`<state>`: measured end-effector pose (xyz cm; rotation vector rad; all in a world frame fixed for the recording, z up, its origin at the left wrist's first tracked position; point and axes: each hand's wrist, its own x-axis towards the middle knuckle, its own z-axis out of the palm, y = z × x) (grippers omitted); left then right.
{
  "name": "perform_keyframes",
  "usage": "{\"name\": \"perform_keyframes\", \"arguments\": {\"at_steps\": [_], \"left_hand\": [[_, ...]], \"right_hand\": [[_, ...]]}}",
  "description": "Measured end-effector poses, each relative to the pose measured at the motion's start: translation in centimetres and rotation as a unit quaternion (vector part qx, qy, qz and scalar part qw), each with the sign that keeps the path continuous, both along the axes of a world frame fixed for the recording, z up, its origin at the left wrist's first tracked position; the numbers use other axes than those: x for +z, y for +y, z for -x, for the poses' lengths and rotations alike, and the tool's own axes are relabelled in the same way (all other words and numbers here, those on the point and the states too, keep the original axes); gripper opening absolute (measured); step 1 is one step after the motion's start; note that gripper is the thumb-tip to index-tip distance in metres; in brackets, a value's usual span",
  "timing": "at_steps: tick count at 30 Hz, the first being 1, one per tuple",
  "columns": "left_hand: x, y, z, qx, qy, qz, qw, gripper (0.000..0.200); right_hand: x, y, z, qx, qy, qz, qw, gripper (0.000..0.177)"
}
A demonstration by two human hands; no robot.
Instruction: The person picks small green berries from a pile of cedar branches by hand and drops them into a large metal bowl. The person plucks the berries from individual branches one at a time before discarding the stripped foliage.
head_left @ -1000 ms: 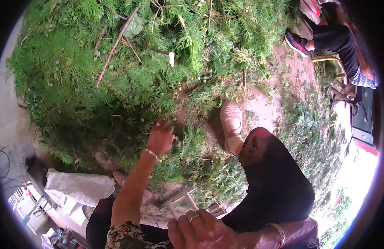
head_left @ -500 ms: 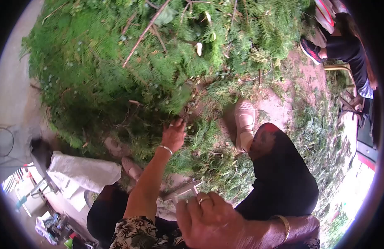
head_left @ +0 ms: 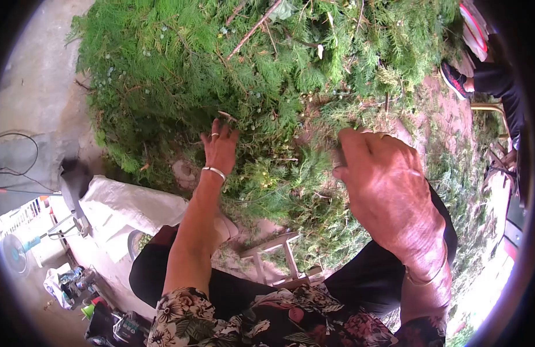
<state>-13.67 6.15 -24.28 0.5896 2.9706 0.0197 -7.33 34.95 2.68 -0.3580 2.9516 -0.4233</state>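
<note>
A large pile of green conifer branches (head_left: 180, 63) covers the ground ahead. My left hand (head_left: 220, 147), with a ring and a silver bracelet, reaches to the pile's near edge, fingers spread, just below a short cut twig (head_left: 227, 116). Nothing shows in its grasp. My right hand (head_left: 389, 179) is raised close to the camera over the right side of the greenery, its fingers curled with the thumb beneath them. What it holds, if anything, is hidden.
A white sack (head_left: 134, 199) lies at the left, near a fan (head_left: 15, 254) and a bowl (head_left: 139, 243). A wooden stool frame (head_left: 273, 257) is between my legs. Another person's shoe (head_left: 453, 81) shows at the upper right.
My right hand has moved from near my lap up and forward to the right. My left hand has shifted left and its fingers are spread. The view has shifted; both feet sit differently in it.
</note>
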Motion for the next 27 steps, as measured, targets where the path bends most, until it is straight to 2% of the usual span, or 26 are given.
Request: {"name": "perform_keyframes", "arguments": {"at_steps": [1,2,4,6,8,9,11,15,17,18,20,22,24,26,27], "left_hand": [[-0.1,0.3,0.1,-0.021,0.015,0.069,0.997,0.032],[-0.6,0.0,0.5,-0.026,0.018,0.065,0.997,0.032],[-1.5,-1.4,1.2,0.078,-0.205,0.161,0.962,0.036],[-1.8,-2.1,0.8,0.071,-0.193,0.184,0.961,0.034],[-1.8,-3.0,0.4,0.098,-0.311,0.192,0.926,0.027],[-1.8,-3.9,-0.1,0.1,-0.31,0.194,0.926,0.027],[-1.4,-5.7,-0.9,0.045,-0.192,0.137,0.971,0.02],[5.3,-6.7,0.8,0.054,-0.212,0.135,0.966,0.019],[9.6,-7.2,1.6,-0.063,-0.112,0.029,0.991,0.021],[11.9,-7.2,1.9,-0.058,-0.1,0.033,0.993,0.021],[16.3,-6.7,2.4,-0.038,-0.052,-0.109,0.992,0.022],[21.2,-5.8,2.5,-0.035,-0.026,-0.109,0.993,0.023],[24.9,-5.4,1.6,0.095,-0.035,-0.251,0.963,0.023],[26.6,-5.7,1.0,0.088,0.024,-0.293,0.952,0.019],[27.9,-5.2,0.3,0.158,0.004,-0.389,0.908,0.017]], "right_hand": [[-0.1,-0.1,0.1,0.01,-0.025,-0.01,1.0,0.025],[-0.1,-0.1,0.2,0.019,-0.05,-0.021,0.998,0.023],[-0.2,0.1,0.1,0.021,-0.046,-0.017,0.999,0.021],[-0.4,0.3,0.0,0.032,-0.022,-0.002,0.999,0.021],[-0.2,0.3,0.1,0.024,-0.033,-0.02,0.999,0.021],[-0.3,0.3,0.2,0.02,-0.047,-0.031,0.998,0.02],[-0.3,0.1,0.2,0.019,-0.053,-0.039,0.998,0.019],[-0.8,-0.2,0.2,0.039,-0.017,-0.006,0.999,0.017],[-0.7,-0.5,0.5,0.04,-0.026,0.001,0.999,0.018],[-0.5,-0.8,0.5,0.045,-0.014,0.004,0.999,0.018],[-0.3,-1.3,0.6,0.011,-0.014,0.04,0.999,0.015],[-0.3,-1.6,0.8,0.01,0.015,0.08,0.997,0.012],[0.1,-2.0,1.0,-0.011,-0.033,0.166,0.985,0.014],[0.2,-2.2,1.1,-0.019,-0.027,0.189,0.981,0.019],[0.3,-2.3,1.1,-0.034,-0.026,0.211,0.977,0.019]]}}
